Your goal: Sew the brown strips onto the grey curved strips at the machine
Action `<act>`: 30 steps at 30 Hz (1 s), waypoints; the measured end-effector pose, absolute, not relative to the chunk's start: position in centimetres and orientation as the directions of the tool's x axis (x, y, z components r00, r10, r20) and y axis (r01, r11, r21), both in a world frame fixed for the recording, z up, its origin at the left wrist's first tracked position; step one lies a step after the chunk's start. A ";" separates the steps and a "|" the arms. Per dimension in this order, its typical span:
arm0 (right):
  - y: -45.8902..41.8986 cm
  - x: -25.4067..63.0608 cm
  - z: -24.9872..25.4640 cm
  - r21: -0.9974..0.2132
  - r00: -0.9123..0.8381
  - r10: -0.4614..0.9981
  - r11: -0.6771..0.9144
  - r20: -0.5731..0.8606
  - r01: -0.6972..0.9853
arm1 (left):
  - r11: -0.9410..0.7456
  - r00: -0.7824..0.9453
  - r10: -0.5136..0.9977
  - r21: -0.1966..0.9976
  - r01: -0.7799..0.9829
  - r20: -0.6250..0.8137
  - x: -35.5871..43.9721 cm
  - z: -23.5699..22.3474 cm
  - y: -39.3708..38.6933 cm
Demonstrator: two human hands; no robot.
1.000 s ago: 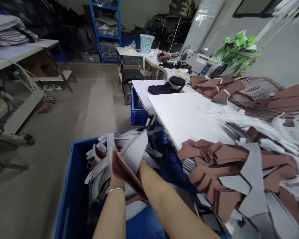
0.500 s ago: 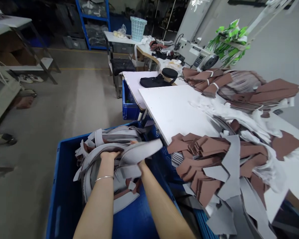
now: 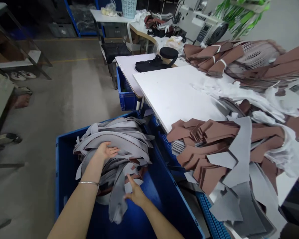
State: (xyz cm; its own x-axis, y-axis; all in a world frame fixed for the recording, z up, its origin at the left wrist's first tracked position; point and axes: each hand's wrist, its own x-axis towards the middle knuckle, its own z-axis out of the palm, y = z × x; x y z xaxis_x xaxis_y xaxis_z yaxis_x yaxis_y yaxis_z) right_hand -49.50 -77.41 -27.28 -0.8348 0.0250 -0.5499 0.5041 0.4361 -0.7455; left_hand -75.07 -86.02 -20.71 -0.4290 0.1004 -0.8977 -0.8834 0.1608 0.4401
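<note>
A heap of grey curved fabric pieces (image 3: 129,142), some with brown undersides, lies in a big blue bin (image 3: 161,176). My left hand (image 3: 107,151) rests over the heap with its fingers stretched out, palm turned partly up, and grips nothing. Lower and to the right, my right hand (image 3: 136,193) has thumb and forefinger apart beside a grey strip (image 3: 118,196) that hangs down over the front of the heap. Whether the right hand touches that strip I cannot tell.
A white table (image 3: 181,96) to the right bears brown cut pieces (image 3: 214,132) and grey pieces (image 3: 241,152), some overhanging its edge. Banded brown stacks (image 3: 214,59), a black shoe (image 3: 151,63) and a sewing machine (image 3: 201,25) stand farther back. A smaller blue crate (image 3: 127,99) sits below.
Both hands have let go of the grey pieces, which now lie on the heap. The right hand has drawn back lower, and the left has opened. The view has tilted down.
</note>
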 end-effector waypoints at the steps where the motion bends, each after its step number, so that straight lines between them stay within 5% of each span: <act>1: -78.0 -49.9 -28.0 -0.757 -0.849 -0.033 0.471 -0.528 0.452 | 0.173 -0.408 0.084 0.417 -0.892 -0.909 -75.0 -20.5 -86.6; 9: -80.0 -51.3 -34.2 -0.531 -0.845 -0.156 0.831 -0.511 0.167 | 0.291 -0.568 -0.047 0.533 -0.795 -0.822 -74.5 -20.7 -89.7; 15: -81.9 -52.7 -39.9 -0.422 -0.837 -0.281 0.904 -0.469 -0.067 | 0.315 -0.606 -0.038 0.566 -0.762 -0.794 -74.6 -22.9 -90.2; 20: -83.6 -55.1 -42.2 -0.321 -0.812 -0.263 0.942 -0.521 -0.099 | 0.333 -0.602 0.006 0.569 -0.752 -0.799 -74.4 -23.2 -90.7; 24: -84.5 -53.1 -39.2 -0.309 -0.738 -0.309 0.940 -0.600 -0.143 | 0.351 -0.585 0.037 0.558 -0.752 -0.810 -74.3 -23.3 -91.3; 30: -83.1 -50.6 -27.8 -0.305 -0.689 -0.372 0.926 -0.622 -0.224 | 0.376 -0.524 0.155 0.541 -0.753 -0.837 -74.2 -23.2 -92.4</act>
State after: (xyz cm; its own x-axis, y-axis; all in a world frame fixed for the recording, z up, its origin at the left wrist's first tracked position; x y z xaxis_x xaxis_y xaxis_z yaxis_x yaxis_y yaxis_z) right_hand -50.64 -83.14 -27.78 -0.6890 -0.3717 -0.6222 -0.2241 0.9256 -0.3049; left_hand -74.15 -92.44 -23.15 -0.5241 0.1551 -0.8374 -0.7527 0.3757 0.5406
